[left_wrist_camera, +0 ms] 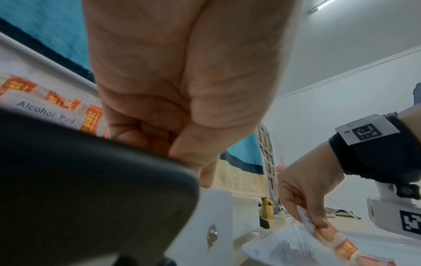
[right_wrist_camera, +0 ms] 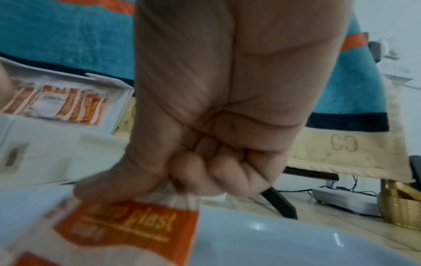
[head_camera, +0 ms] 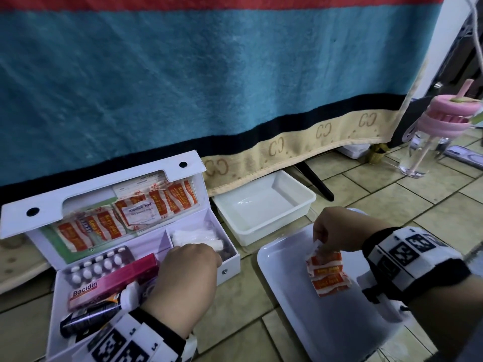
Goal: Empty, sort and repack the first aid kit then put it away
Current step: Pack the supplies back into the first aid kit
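From above, an open white first aid kit (head_camera: 146, 257) on the tiled floor holds a pink "Bacidin" box (head_camera: 112, 279), with an "Alcohol Pad" sachet (head_camera: 139, 214) in its lid. The left wrist view shows the left hand (left_wrist_camera: 173, 100) curled inside the kit, holding nothing visible. In the right wrist view, the right hand (right_wrist_camera: 214, 144) pinches orange plaster strips (right_wrist_camera: 127, 228) reading "plast" over a white tray (right_wrist_camera: 284, 239) right of the kit.

A striped blanket (head_camera: 209, 74) hangs behind; a pink-lidded bottle (head_camera: 428, 137) stands right.
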A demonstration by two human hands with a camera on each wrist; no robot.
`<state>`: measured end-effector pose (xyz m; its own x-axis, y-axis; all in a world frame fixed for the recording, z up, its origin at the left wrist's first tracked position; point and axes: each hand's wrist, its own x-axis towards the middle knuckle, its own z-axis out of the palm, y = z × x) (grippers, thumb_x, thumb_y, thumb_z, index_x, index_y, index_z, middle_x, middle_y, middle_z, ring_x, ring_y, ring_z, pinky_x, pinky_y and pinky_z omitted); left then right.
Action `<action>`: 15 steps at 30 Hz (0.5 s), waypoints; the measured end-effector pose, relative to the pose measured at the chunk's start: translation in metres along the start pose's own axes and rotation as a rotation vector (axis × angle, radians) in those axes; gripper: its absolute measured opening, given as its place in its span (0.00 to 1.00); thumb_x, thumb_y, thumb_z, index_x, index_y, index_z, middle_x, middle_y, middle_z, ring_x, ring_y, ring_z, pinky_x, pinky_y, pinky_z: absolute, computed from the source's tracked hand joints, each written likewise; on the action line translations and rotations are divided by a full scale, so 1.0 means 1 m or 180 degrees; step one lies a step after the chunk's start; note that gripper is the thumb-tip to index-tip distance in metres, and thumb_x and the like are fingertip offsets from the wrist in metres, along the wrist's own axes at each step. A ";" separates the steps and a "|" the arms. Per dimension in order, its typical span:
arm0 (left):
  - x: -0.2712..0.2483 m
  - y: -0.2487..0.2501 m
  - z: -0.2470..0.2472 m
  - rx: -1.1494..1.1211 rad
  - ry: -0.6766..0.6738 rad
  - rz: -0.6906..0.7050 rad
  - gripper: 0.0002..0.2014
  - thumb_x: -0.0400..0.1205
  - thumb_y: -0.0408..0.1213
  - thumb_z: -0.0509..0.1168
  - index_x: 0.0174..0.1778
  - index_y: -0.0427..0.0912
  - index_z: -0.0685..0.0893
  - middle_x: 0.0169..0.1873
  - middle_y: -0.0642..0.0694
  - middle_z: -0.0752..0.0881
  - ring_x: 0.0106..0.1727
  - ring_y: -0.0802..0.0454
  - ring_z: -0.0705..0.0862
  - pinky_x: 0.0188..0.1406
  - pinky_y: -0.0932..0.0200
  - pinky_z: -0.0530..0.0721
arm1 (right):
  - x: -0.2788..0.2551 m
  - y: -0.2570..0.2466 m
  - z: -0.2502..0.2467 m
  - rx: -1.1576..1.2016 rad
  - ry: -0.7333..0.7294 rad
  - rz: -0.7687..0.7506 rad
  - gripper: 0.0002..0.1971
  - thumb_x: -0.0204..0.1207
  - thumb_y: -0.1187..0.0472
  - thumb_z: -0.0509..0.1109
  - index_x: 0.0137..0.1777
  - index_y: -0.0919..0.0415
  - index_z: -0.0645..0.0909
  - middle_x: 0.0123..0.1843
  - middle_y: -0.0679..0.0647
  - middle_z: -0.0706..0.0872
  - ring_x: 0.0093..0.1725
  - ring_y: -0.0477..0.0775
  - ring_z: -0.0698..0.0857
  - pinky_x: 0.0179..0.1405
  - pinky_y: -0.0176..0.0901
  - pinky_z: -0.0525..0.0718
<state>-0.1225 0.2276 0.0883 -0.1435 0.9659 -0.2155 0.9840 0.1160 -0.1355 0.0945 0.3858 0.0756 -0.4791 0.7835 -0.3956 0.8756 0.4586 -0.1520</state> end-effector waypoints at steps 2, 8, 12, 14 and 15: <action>0.001 -0.001 0.001 -0.0021 0.0043 0.0016 0.08 0.73 0.26 0.58 0.30 0.40 0.69 0.31 0.42 0.68 0.54 0.45 0.81 0.41 0.58 0.63 | -0.003 0.006 -0.006 -0.0020 0.0046 -0.0039 0.01 0.70 0.55 0.76 0.41 0.48 0.86 0.35 0.42 0.83 0.37 0.43 0.80 0.33 0.30 0.77; -0.001 0.000 -0.001 -0.0159 0.0104 0.0069 0.09 0.72 0.26 0.57 0.31 0.43 0.66 0.28 0.44 0.65 0.53 0.45 0.81 0.41 0.57 0.66 | -0.009 0.014 -0.011 0.0259 0.0262 0.0024 0.13 0.62 0.56 0.82 0.28 0.47 0.79 0.31 0.42 0.83 0.32 0.42 0.80 0.30 0.32 0.76; -0.004 -0.001 -0.001 -0.0197 0.0050 0.0031 0.10 0.72 0.25 0.56 0.36 0.46 0.74 0.47 0.40 0.80 0.54 0.43 0.81 0.51 0.54 0.75 | -0.015 0.020 -0.013 0.0544 0.0360 0.0009 0.09 0.63 0.57 0.81 0.30 0.46 0.84 0.34 0.43 0.88 0.38 0.43 0.86 0.34 0.32 0.81; -0.003 -0.002 0.001 -0.0153 0.0049 0.0043 0.12 0.73 0.25 0.56 0.41 0.46 0.79 0.50 0.42 0.81 0.54 0.44 0.80 0.50 0.55 0.74 | -0.017 0.024 -0.015 0.0735 0.0407 -0.0059 0.06 0.64 0.59 0.81 0.32 0.47 0.88 0.33 0.43 0.90 0.38 0.41 0.88 0.36 0.31 0.82; -0.002 -0.002 0.002 -0.0139 0.0043 0.0041 0.12 0.74 0.25 0.55 0.43 0.45 0.80 0.50 0.42 0.82 0.54 0.44 0.80 0.50 0.55 0.74 | -0.018 0.026 -0.016 0.0819 0.0468 -0.0093 0.06 0.65 0.60 0.81 0.32 0.48 0.88 0.33 0.43 0.90 0.37 0.40 0.88 0.36 0.31 0.83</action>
<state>-0.1243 0.2247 0.0868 -0.1297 0.9704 -0.2037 0.9894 0.1132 -0.0905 0.1245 0.3901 0.0933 -0.4918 0.8325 -0.2552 0.8393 0.3752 -0.3934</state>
